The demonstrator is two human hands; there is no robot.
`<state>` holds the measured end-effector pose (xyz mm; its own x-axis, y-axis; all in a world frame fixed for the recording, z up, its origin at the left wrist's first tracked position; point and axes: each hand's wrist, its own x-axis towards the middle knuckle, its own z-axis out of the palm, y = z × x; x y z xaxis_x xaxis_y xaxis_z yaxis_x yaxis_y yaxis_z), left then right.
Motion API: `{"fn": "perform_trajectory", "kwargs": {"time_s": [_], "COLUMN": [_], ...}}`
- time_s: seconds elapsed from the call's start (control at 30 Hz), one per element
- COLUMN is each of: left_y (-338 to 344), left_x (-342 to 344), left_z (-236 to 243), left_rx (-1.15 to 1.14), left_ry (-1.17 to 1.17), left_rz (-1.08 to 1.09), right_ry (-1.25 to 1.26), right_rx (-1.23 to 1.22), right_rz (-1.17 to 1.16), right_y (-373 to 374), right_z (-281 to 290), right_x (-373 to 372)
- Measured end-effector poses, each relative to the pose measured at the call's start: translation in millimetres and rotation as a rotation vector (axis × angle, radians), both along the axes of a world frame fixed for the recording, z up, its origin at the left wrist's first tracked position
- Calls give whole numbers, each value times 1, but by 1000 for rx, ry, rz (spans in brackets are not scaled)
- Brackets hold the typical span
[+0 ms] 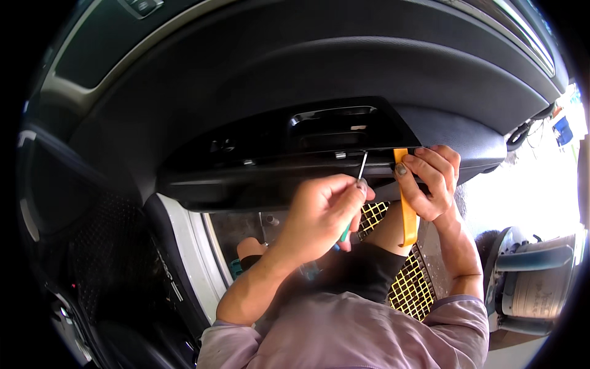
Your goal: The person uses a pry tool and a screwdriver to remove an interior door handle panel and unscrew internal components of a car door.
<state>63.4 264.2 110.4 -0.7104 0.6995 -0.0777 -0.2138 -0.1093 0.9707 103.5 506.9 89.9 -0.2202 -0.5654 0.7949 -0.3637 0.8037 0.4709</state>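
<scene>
- Nearest my view, at six o'clock, I had the wearer's mauve-grey shirt, soft cloth creased across the front.
- Just off centre toward five o'clock, I saw the left hand pinched narrow around a slim tool; its shaft was thin, straight, bright metal, and its handle green. The tip met the panel's lower edge.
- At three o'clock, the right hand was closed on a yellow strip, flat, smooth and plastic-looking, its upper end at that same edge.
- The black trim panel lay just above centre, toward twelve o'clock: long, tapering to the left, glossy, with a scooped recess and small bright fittings along its lower edge.
- I judged the step in hand to be prying along that edge with both tools. The next move, I thought, called for a steady strip and light, controlled pressure on the slim shaft, since so shiny a surface could scratch.
- Behind the panel, the dark, grained door pad curved across twelve o'clock.
- Farther down, yellow grating showed its open mesh at four o'clock, near a pale, rounded drum-shaped thing.
</scene>
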Motion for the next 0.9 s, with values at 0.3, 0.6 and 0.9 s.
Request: {"fn": "perform_trajectory", "kwargs": {"time_s": [0.3,0.6,0.9], "left_y": [-50,-58,-62], "left_x": [-14,-67,-82], "left_z": [-10,31,28], "left_rx": [-347,-673,-527], "left_ry": [1351,1711,2068], "left_rz": [637,480,619], "right_ry": [65,-15,189], "right_rx": [-17,-57,-270], "right_rz": [18,39,153], "right_y": [-12,-20,-11], "right_z": [-1,12,37], "right_x": [-10,-16,18]}}
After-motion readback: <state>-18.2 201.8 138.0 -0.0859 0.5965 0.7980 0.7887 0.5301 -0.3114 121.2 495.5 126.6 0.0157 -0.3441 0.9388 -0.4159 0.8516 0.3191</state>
